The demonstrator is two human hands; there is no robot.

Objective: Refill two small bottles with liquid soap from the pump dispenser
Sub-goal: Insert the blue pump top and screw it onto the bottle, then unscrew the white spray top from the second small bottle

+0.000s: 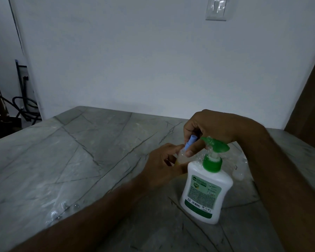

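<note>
Right now the left hand (162, 164) grips the small bottle (180, 157) upright on the counter (80, 151), just left of the pump dispenser (205, 190). Right hand (207, 130) fingers pinch the blue cap (190, 142), tilted over the bottle's mouth; it needs straightening along the upright axis.

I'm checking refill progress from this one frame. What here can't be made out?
- Small bottle, head view: fill level hidden by the left hand and right hand.
- Second bottle: only a dim clear shape behind the pump dispenser.
- Dispenser label: print too small.
</note>
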